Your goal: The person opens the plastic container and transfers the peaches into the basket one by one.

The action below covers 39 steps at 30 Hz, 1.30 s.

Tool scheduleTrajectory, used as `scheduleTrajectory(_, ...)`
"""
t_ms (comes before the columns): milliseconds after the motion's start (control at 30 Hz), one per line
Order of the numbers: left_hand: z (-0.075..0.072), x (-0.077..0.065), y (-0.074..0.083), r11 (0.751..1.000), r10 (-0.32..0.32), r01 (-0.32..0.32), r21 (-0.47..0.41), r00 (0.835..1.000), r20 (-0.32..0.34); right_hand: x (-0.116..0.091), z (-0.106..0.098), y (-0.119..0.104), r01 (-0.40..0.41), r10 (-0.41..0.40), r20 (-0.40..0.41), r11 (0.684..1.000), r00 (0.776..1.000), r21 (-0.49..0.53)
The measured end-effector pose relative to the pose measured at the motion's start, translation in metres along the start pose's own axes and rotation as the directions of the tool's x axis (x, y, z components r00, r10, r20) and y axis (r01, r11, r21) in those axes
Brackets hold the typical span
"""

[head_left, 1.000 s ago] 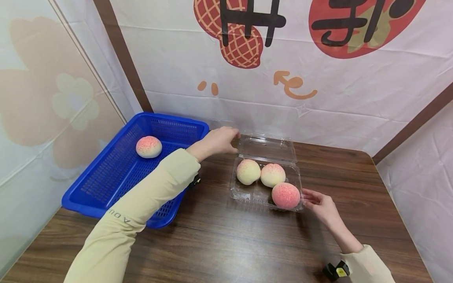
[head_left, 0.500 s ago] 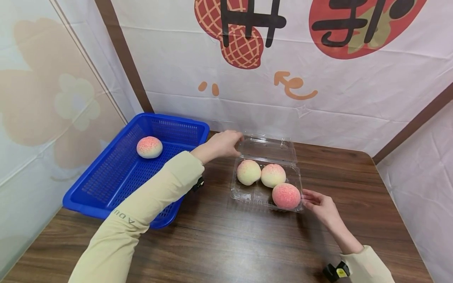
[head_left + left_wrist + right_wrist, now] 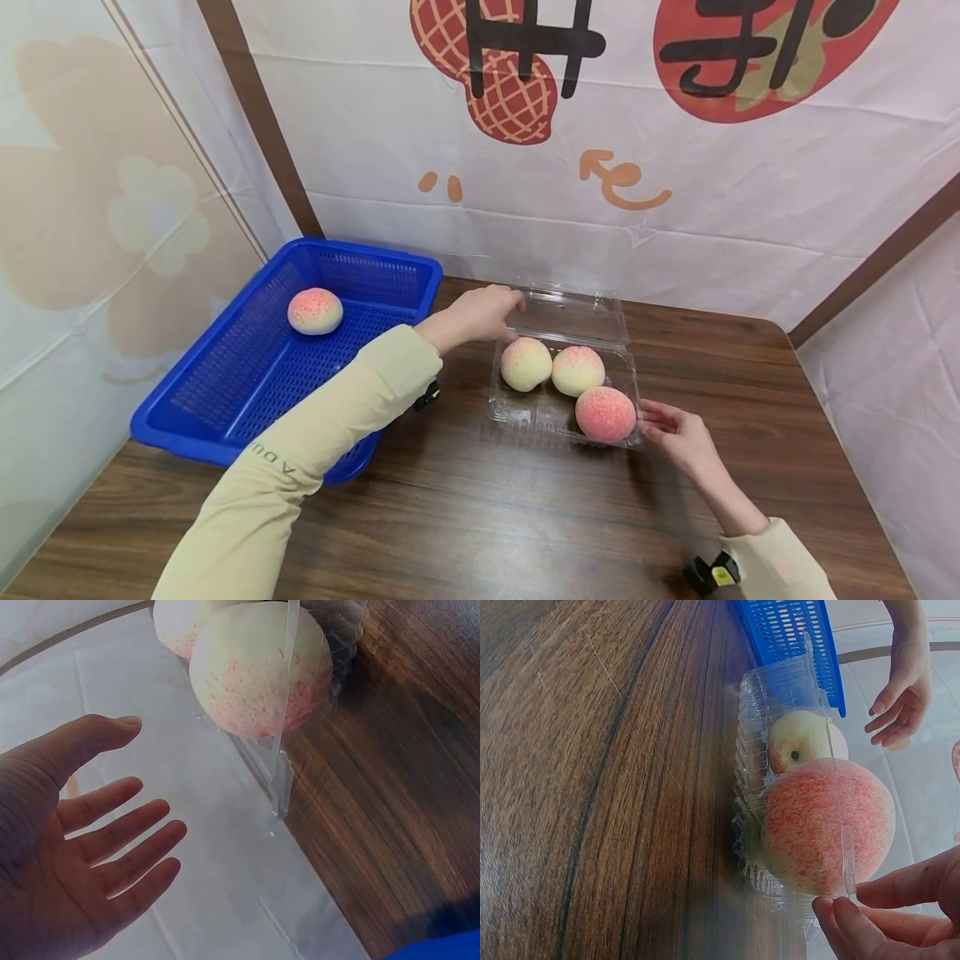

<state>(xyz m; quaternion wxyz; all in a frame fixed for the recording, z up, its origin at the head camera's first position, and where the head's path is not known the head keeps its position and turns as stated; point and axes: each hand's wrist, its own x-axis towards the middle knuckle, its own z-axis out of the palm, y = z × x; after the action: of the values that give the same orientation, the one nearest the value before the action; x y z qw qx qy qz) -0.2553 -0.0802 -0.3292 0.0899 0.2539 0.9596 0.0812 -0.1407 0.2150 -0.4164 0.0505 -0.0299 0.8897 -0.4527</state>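
Note:
A clear plastic clamshell box [image 3: 551,408] stands on the table with its lid [image 3: 570,315] tipped back. Three peaches lie in it: a pale peach [image 3: 526,365] at left, a pink-topped peach [image 3: 578,372] in the middle and a redder peach [image 3: 605,414] at the front right. Above the box's back left corner hovers my left hand [image 3: 483,313], its fingers loosely bent and holding nothing, as the left wrist view [image 3: 75,847] confirms. My right hand [image 3: 682,437] pinches the box's rim at the front right corner, beside the redder peach.
To the left stands a blue plastic basket [image 3: 262,400] with one peach [image 3: 315,312] in it; my left sleeve passes over its right side. A printed cloth [image 3: 360,158] hangs behind the wooden table [image 3: 480,517].
My left hand has moved right and slightly down, toward the box's back left corner. The right hand, the box and the peaches stay in place.

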Motion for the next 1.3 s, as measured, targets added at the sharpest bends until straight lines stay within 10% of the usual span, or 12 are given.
scheduleTrajectory(1300, 0.016, 0.008, 0.017, 0.994, 0.049, -0.056, 0.098, 0.996, 0.07, 0.0, -0.001, -0.001, -0.007, 0.007, 0.0, 1.0, 1.0, 0.014)
